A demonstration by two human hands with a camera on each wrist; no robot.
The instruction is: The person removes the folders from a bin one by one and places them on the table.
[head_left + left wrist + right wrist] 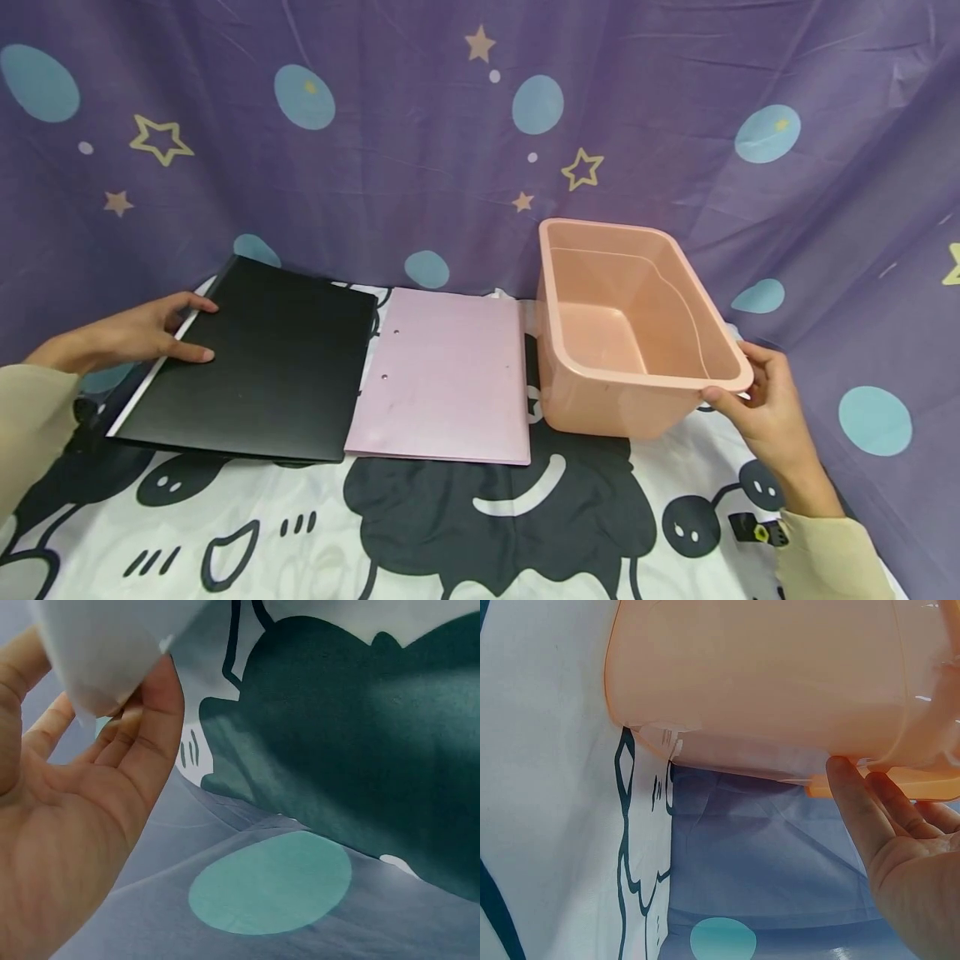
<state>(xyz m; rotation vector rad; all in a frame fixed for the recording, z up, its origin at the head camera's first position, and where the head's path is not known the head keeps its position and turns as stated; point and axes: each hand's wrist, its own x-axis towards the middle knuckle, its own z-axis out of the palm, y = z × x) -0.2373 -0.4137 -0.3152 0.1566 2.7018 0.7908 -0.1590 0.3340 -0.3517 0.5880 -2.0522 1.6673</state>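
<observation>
On the left in the head view, my left hand grips the white-edged side of a black folder, thumb on top. In the left wrist view the curled fingers of that hand hold a pale, blurred edge. A pink folder with small holes along its left side lies beside the black one. Farther right is a peach plastic bin, tilted. My right hand grips its near right corner by the rim. From below, the right wrist view shows the bin's wall above the fingers.
A white cloth with black cartoon figures covers the surface. Behind it hangs a purple curtain with stars and blue ovals, close to the back of the bin. A dark strap-like item sits by the right sleeve.
</observation>
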